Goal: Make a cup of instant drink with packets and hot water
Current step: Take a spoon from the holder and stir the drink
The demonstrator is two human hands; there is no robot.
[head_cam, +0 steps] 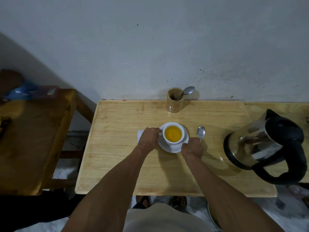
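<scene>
Cup [173,133], white and single, sits on one white saucer [168,147] near the middle of the wooden table [117,156], filled with an orange-yellow drink [173,133]. Two spoons are in view: one spoon [201,132] lies flat on the table just right of the cup, and a second spoon [187,91] stands tilted in one wooden holder [174,102] behind the cup, against the wall [150,47]. One kettle [270,146], glass-bodied with black lid and handle, stands well to the right of the cup. One white paper [140,133], a napkin or packet, I cannot tell which, lies left of the cup, mostly hidden under the left hand [149,138].

Left of the cup, apart from this table, stands another wooden table [33,139] with blurred objects on it.

Both arms reach forward from the bottom edge. The left hand is curled with its fingers closed at the cup's handle. The right hand [192,148] is curled at the saucer's near right rim, fingers bent onto its edge; it also covers the lying spoon's handle
</scene>
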